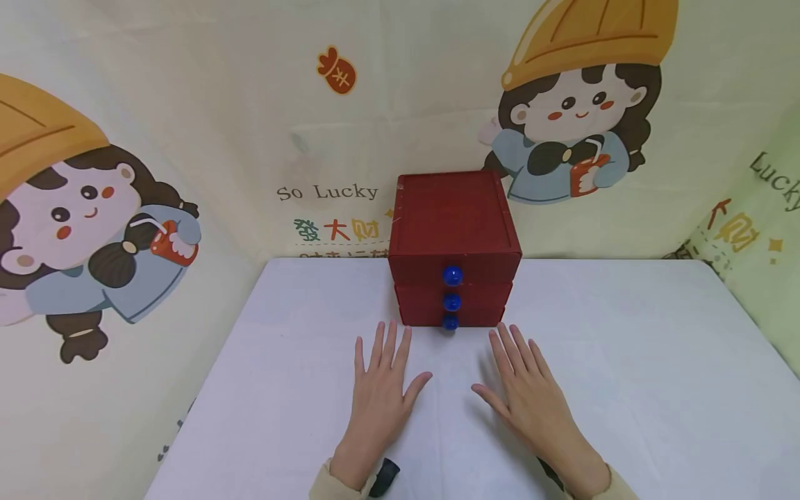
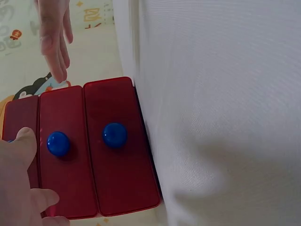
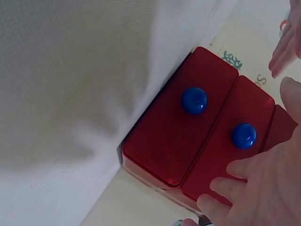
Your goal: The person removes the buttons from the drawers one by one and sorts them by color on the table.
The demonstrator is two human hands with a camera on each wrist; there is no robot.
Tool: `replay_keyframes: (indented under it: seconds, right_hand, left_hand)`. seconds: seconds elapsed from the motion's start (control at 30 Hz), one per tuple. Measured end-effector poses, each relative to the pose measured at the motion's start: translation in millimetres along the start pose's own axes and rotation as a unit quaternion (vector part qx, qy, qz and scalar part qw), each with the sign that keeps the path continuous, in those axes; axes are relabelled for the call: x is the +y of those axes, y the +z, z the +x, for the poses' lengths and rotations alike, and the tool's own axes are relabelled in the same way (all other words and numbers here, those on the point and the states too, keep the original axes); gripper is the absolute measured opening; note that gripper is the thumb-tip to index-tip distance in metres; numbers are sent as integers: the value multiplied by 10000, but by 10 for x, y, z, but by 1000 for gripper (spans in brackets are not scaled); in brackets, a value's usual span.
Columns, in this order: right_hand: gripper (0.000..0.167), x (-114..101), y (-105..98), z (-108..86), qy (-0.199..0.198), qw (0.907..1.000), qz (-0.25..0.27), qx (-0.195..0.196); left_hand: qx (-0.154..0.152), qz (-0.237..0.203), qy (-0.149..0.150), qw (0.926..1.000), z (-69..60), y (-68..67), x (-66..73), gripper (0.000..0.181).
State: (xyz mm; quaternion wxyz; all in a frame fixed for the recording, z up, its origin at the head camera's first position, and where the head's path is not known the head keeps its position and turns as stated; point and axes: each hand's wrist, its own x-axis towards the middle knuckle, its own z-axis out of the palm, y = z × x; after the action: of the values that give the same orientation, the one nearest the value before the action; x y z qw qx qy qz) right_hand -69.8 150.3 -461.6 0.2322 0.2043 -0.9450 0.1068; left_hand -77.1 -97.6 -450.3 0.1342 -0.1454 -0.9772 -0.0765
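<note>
A dark red box of three stacked drawers [image 1: 455, 215] stands at the back middle of the table. Each drawer front bears a round blue knob [image 1: 453, 276], and all three drawers look closed. My left hand [image 1: 380, 396] is held palm down with straight, spread fingers, just in front of the box's left side. Facing it on the right, my right hand [image 1: 531, 396] has its fingers straight and its thumb out. Both hands hold nothing. In the right wrist view, the lower drawer fronts [image 3: 181, 117] show beyond the right fingers, apart from them as far as I can tell.
The box rests on a white-covered table [image 1: 625, 361]. Behind it hangs a pale cloth backdrop [image 1: 425, 83] printed with cartoon figures and lettering, which also runs along both sides. A dark strap [image 1: 384, 478] shows at the left wrist, beside a beige sleeve [image 1: 340, 484].
</note>
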Motion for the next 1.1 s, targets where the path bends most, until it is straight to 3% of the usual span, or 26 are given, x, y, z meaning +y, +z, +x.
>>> replay_keyframes:
  seconds: [0.27,0.6,1.1]
  right_hand:
    - [89,-25,-13,42,138,9997,164,-127]
    - [82,-91,-21,123,261,9971,693,-187]
    - [70,-220,-50,270,498,9876,1481,-155]
  left_hand:
    - [111,-289,-49,9995,35,-27,-10,75]
    - [704,-515,68,9962,72,-52,-39,69]
    - [1166,-1016,197,9878,128,-152,-95,65]
